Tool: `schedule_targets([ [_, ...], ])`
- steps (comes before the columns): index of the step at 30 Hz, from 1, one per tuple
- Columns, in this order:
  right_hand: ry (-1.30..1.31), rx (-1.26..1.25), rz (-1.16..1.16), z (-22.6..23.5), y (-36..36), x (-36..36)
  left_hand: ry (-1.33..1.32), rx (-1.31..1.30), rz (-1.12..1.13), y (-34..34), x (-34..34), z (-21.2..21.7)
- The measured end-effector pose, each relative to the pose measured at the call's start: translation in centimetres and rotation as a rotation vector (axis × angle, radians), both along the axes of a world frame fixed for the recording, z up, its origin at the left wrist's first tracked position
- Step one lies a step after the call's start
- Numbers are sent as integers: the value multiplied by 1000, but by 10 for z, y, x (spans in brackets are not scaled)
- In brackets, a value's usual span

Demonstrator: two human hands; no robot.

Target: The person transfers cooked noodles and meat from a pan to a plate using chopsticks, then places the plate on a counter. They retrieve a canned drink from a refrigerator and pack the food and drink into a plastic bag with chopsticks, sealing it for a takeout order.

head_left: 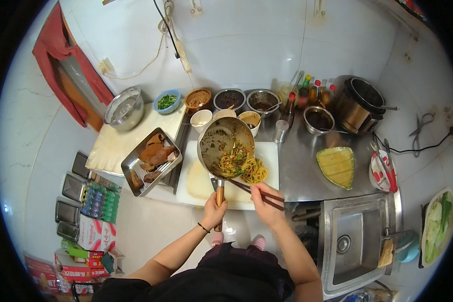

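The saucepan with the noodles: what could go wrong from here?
Noodles bunch over the saucepan's lower right rim, so some might slide onto the white cutting board.
Only the left hand holds the wooden handle, so the saucepan could twist if that grip slackens.
The saucepan's far rim overlaps the white cups in this view; the gap is hard to judge, but a swing that way might knock them.

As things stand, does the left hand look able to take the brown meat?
Probably not at once: the left hand is closed around the wooden pan handle. If it were free, the way seems open, as the metal tray has no lid and the brown meat lies uncovered.
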State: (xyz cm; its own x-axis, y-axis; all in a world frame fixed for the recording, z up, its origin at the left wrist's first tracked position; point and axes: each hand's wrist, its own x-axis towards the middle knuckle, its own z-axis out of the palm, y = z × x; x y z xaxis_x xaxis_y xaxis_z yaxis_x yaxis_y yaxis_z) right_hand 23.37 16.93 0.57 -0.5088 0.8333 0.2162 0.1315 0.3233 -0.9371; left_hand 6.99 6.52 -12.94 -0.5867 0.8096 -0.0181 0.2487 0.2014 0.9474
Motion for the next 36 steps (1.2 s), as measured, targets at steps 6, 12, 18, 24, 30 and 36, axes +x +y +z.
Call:
schedule_targets([
  [6, 11, -59, -53, -5, 27, -1, -40, -25, -32, -1, -8, 4],
  [12, 54, -119, 20, -13, 34, -2, 38, -72, -41, 1, -14, 5],
  [18, -81, 51, -105, -22, 56, -5, -101, -177, -25, 6, -5, 49],
  [24, 126, -103, 22, -24, 33, -21, -5, -204, -38, 6, -5, 43],
  [30, -33, 85, -216, -46, 60, -18, 18, -227, -18, 0, 2, 62],
  [36, 45, -186, -266, -31, 73, -6, 233, -287, -1, -1, 13, 74],
])
